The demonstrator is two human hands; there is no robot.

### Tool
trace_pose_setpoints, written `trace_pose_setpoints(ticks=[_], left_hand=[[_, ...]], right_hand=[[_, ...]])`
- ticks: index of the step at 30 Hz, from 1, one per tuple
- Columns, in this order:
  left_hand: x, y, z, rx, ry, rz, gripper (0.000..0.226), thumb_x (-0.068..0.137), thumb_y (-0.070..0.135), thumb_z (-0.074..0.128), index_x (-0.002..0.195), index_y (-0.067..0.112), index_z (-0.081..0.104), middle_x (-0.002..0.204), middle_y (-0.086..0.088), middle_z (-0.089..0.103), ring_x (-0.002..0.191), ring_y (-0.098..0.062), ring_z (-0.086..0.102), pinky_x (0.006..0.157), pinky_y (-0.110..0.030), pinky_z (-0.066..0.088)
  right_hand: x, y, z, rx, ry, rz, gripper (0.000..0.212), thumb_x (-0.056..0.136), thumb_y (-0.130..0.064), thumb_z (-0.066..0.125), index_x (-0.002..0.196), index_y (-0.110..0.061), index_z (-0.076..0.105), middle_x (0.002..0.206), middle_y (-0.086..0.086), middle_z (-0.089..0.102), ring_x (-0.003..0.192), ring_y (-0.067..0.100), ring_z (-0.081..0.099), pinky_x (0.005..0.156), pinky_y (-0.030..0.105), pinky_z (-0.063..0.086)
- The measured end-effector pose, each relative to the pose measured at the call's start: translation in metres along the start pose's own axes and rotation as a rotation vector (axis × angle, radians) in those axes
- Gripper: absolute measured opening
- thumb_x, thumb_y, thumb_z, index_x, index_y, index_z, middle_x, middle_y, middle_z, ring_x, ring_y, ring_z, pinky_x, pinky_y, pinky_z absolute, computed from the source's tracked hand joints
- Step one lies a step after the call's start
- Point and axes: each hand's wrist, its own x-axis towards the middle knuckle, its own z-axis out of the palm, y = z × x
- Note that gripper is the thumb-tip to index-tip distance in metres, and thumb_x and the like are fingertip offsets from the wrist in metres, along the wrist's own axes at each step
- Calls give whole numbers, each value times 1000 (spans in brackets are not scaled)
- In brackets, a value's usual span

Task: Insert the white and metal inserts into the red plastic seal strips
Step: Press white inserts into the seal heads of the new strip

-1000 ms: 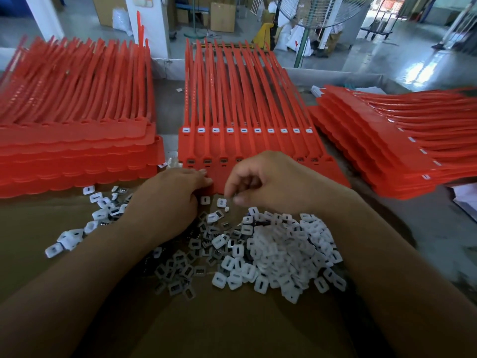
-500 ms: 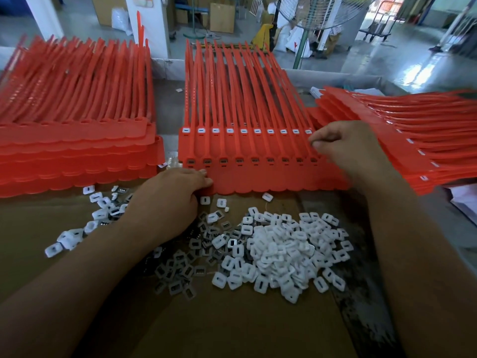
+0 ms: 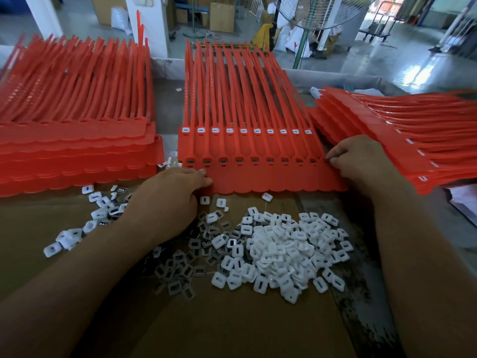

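Since a second ago the right grip point(image 3: 361, 161) has left the heap of loose pieces and crossed to the right edge of the middle sheet of red seal strips point(image 3: 258, 177); the left grip point(image 3: 167, 200) has not shifted.

Nearest, on the cardboard point(image 3: 232, 332) laid over the bench point(image 3: 459, 233), lies a heap of white inserts point(image 3: 284, 249). Greyer metal inserts point(image 3: 185, 264) are scattered just left of it, and a smaller scatter point(image 3: 98, 215) lies beyond the left forearm.

Past these, the left grip rests with relaxed fingers on the sheet's near-left corner, grasping nothing. The right grip has thumb and forefinger pinched together at the sheet's right edge, level with the near row of filled slots point(image 3: 254, 160) (whether it pinches an insert or the edge itself, I cannot tell). Farther up the sheet, a far row of white pieces point(image 3: 256, 131) sits seated in the strips.

A left stack point(image 3: 77, 151) and a right stack point(image 3: 400, 140) of strips flank the sheet. Beyond the bench stands a fan point(image 3: 322, 11).
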Motion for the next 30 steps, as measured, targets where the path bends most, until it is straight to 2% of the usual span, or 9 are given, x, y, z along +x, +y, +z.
trace_pose_setpoints(ticks=[4, 6, 9, 11, 15, 18, 22, 30], left_hand=[[0, 0, 1, 2, 6, 11, 50, 81, 1, 42, 126, 22, 53, 138, 8, 43, 129, -9, 35, 104, -22, 24], [0, 0, 1, 1, 6, 14, 50, 82, 1, 42, 126, 22, 53, 138, 8, 43, 129, -9, 35, 104, -22, 24], [0, 0, 1, 3, 8, 18, 50, 81, 1, 43, 125, 22, 53, 138, 8, 43, 129, -9, 35, 104, -22, 24], [0, 0, 1, 1, 7, 18, 50, 81, 0, 43, 125, 22, 53, 138, 7, 43, 129, -9, 35, 104, -23, 24], [0, -1, 1, 0, 0, 15, 51, 81, 1, 43, 126, 23, 53, 139, 8, 43, 130, -9, 34, 105, -23, 24], [0, -1, 1, 4, -13, 16, 51, 82, 1, 42, 127, 23, 51, 140, 8, 41, 131, -9, 32, 105, -23, 23], [0, -1, 1, 7, -22, 15, 51, 83, 2, 42, 128, 24, 50, 141, 9, 40, 132, -8, 31, 106, -23, 22], [-1, -1, 2, 14, -13, 11, 51, 83, 2, 41, 127, 25, 51, 140, 11, 40, 131, -7, 31, 105, -22, 22]], right_hand=[[1, 2, 1, 16, -8, 12, 19, 83, -1, 57, 88, -9, 74, 94, 12, 69, 76, 17, 52, 80, 27, 43], [3, 4, 1, 26, -13, 14, 19, 84, -1, 57, 88, -9, 74, 83, 8, 67, 66, 14, 50, 74, 26, 42], [4, 4, 1, 26, -28, 15, 19, 85, -2, 57, 87, -10, 73, 63, -7, 54, 54, 6, 41, 59, 18, 37], [4, 5, 1, 4, -31, 1, 19, 85, -2, 56, 86, -10, 73, 61, -11, 50, 54, 5, 40, 59, 19, 38], [3, 5, 0, -2, -45, -11, 24, 87, -1, 51, 89, -9, 73, 71, -2, 55, 55, 5, 40, 59, 19, 39], [1, 4, -1, -17, -36, -27, 23, 86, 0, 52, 91, -8, 73, 81, 7, 63, 56, 10, 42, 74, 26, 43], [-2, 2, -3, 7, 17, -42, 18, 82, -2, 59, 91, -7, 74, 94, 15, 70, 75, 18, 50, 89, 37, 46], [-3, 4, 0, 88, 68, 0, 18, 72, -4, 71, 89, -7, 74, 91, 16, 71, 75, 17, 52, 86, 36, 47]])
